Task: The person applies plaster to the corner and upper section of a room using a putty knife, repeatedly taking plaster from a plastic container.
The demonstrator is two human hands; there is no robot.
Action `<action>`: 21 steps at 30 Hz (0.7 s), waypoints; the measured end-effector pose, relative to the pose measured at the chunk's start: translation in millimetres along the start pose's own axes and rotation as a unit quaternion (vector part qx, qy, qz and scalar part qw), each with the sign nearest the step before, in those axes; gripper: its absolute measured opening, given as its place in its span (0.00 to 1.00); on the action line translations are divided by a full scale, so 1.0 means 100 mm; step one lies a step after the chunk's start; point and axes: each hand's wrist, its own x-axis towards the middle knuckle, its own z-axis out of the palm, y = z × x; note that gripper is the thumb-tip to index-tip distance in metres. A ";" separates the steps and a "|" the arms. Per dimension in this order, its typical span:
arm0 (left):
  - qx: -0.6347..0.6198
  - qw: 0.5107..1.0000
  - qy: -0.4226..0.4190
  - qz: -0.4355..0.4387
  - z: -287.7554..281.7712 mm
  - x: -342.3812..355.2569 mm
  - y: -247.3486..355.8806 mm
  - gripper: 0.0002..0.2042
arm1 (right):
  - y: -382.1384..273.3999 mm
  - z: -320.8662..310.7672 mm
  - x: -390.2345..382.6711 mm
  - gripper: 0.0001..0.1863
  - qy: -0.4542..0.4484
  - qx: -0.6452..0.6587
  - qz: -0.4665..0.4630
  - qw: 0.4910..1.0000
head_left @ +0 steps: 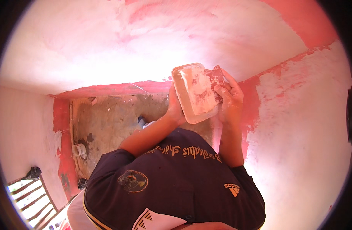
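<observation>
My left hand (176, 104) is closed on the left side of a shallow rectangular plastic tub (184, 100), held up in front of my chest. My right hand (231, 96) grips a wide, flat scraper (206, 90) smeared with pale paste and reddish stains. Its blade lies over the tub's opening and hides much of the inside. Fingers and thumb of the right hand press on the scraper's right edge, and pale smears show on them. Under the tub, the left fingers are mostly out of sight.
Ahead is a wall (107, 50) coated whitish over pink-red, brightly lit. Another partly coated wall (298, 115) stands at right. Below lies a stained brown floor (107, 119), with a white bucket-like container (79, 149) at left. A barred window opening (33, 201) sits lower left.
</observation>
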 end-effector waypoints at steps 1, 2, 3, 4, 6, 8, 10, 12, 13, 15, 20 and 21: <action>-0.017 1.000 -0.008 -0.002 0.00 -0.02 0.00 0.36 | 0.00 -0.06 0.01 0.27 0.001 -0.001 -0.003 1.000; -0.017 1.000 -0.011 -0.005 0.01 -0.03 0.00 0.36 | 0.03 -0.15 0.03 0.26 0.004 0.027 -0.001 1.000; -0.022 1.000 -0.009 -0.004 0.02 -0.05 0.01 0.35 | 0.04 -0.21 0.04 0.26 0.007 0.055 0.002 0.998; -0.028 1.000 -0.006 -0.003 0.03 -0.07 0.01 0.35 | 0.03 -0.26 0.04 0.26 0.009 0.054 -0.001 0.998; -0.035 0.999 -0.028 0.008 -0.04 -0.08 0.02 0.35 | 0.02 -0.31 0.06 0.25 0.019 0.115 -0.010 0.993; -0.043 0.998 -0.049 0.017 -0.09 -0.09 0.02 0.34 | -0.01 -0.35 0.06 0.24 0.007 0.144 -0.004 0.989; -0.068 0.995 -0.076 0.007 -0.11 -0.09 0.02 0.34 | -0.02 -0.37 0.05 0.24 -0.002 0.174 0.001 0.985; -0.058 0.995 -0.076 0.004 0.03 -0.11 0.01 0.33 | -0.01 -0.40 0.06 0.18 0.011 0.157 0.004 0.988; -0.049 0.996 -0.073 0.005 0.09 -0.11 0.01 0.33 | 0.00 -0.42 0.06 0.18 0.013 0.158 0.000 0.987; -0.053 0.996 -0.071 0.006 0.08 -0.11 0.02 0.32 | 0.04 -0.42 0.07 0.15 0.003 0.168 0.016 0.986; -0.025 0.999 -0.019 0.031 -0.15 -0.06 0.10 0.30 | 0.08 -0.35 0.07 0.17 -0.008 0.203 -0.009 0.979; -0.018 0.999 -0.030 0.036 -0.17 -0.05 0.12 0.30 | 0.10 -0.33 0.09 0.19 -0.013 0.206 -0.019 0.978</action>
